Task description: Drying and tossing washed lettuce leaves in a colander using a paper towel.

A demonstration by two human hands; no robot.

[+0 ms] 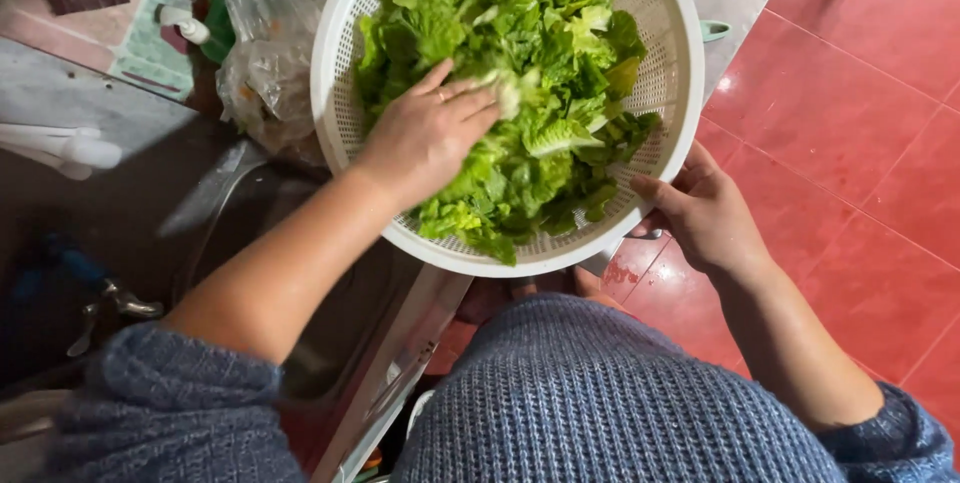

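Head view: left hand (pixel 425 133), fingers together, presses lettuce (pixel 520 73) at frame centre; right hand (pixel 705 213) fingers clamp the white colander (pixel 335 93) rim. One-sided grip risks tipping, spilling leaves.

Single view, taken from a camera worn on the person's head and aimed steeply downward along the body. The wearer's blue knitted sweater (pixel 600 403) fills the frame at 6 o'clock, very close to the lens. Both forearms run inward from 7 and 5 o'clock toward a white colander (pixel 680 93) at 12 o'clock, seen from above at arm's length. A sink (pixel 330 343) and grey counter (pixel 60 93) occupy 9 to 11 o'clock; the red tiled floor (pixel 860 143), farther below, spans 1 to 4 o'clock. No second view shares the scene.
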